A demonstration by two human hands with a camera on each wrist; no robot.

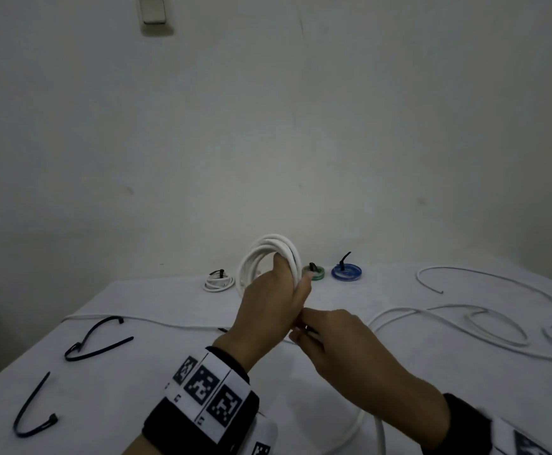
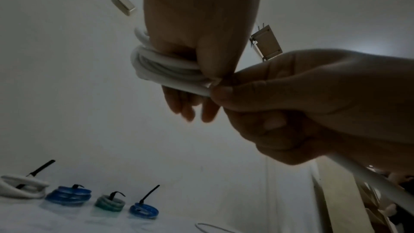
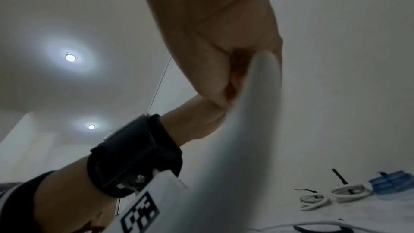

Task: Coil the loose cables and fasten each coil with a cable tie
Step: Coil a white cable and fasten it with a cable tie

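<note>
A white cable coil (image 1: 269, 257) is held upright above the table by my left hand (image 1: 273, 310); in the left wrist view the loops (image 2: 165, 66) pass under the thumb and over the fingers. My right hand (image 1: 333, 336) touches the left one and grips the loose white cable (image 2: 380, 189) where it leaves the coil. That cable fills the right wrist view as a blurred white band (image 3: 253, 112). The rest of the white cable (image 1: 465, 320) trails in loops over the right side of the table. Black cable ties (image 1: 94, 339) lie loose at the left.
Tied coils stand in a row by the wall: a small white one (image 1: 219, 284), a green one (image 1: 315, 272), a blue one (image 1: 347, 272). Another black tie (image 1: 32, 412) lies near the front left. The white-covered table (image 1: 169, 372) ends at the wall.
</note>
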